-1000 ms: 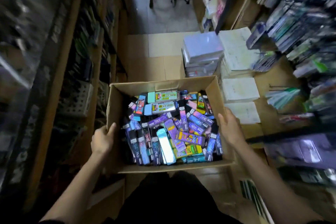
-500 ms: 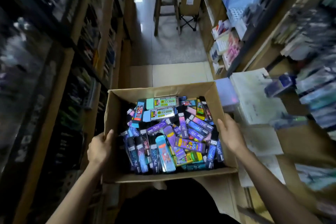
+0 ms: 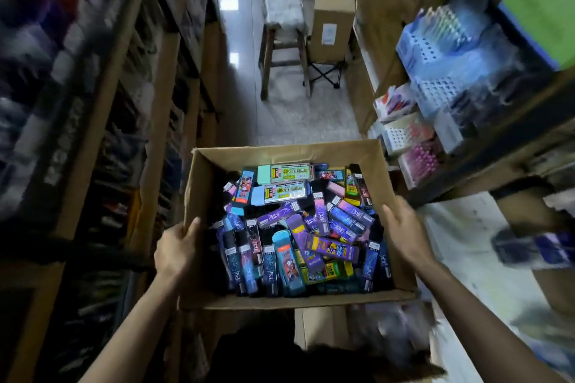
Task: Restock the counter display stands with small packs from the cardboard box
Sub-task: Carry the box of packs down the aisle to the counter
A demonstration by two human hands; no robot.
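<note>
Blurred shelves (image 3: 93, 140) fill the left of the frame. The left hand (image 3: 175, 250) grips the left wall of the cardboard box (image 3: 205, 183), low centre, heaped with small packs (image 3: 298, 227). The right hand (image 3: 403, 233) grips its right wall. Display stands (image 3: 435, 50) blur at upper right.

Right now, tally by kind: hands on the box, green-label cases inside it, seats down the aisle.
Hands gripping the cardboard box: 2 (left hand, right hand)
Green-label cases: 2
Wooden stool: 1
Folding stool: 1
Total: 6
</note>
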